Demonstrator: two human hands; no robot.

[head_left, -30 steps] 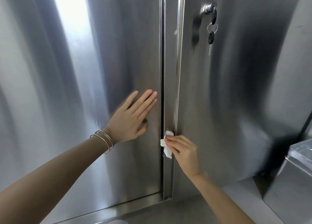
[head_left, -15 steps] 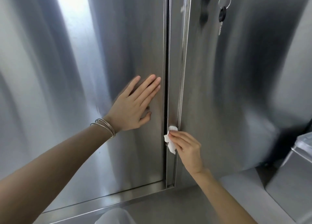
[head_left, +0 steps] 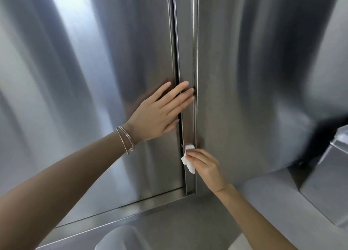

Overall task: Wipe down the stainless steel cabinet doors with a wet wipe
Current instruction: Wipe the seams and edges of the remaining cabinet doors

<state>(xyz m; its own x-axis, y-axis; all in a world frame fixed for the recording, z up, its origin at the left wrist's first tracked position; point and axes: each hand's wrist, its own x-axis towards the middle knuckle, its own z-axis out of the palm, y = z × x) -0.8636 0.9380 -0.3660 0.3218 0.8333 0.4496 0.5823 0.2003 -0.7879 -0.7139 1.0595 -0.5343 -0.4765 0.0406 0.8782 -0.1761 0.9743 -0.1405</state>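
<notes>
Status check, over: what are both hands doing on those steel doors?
Left hand flat on left stainless steel cabinet door, reaching onto the recessed centre strip. Right hand pinches crumpled white wet wipe against that strip. No obstruction seen.

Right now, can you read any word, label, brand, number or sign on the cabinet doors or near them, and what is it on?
No text can be read anywhere in this view.
The left door and right door: bare steel, no print.
The wipe pinched in the right hand: plain white.
The bracelets and the steel box: no marking shows.
</notes>
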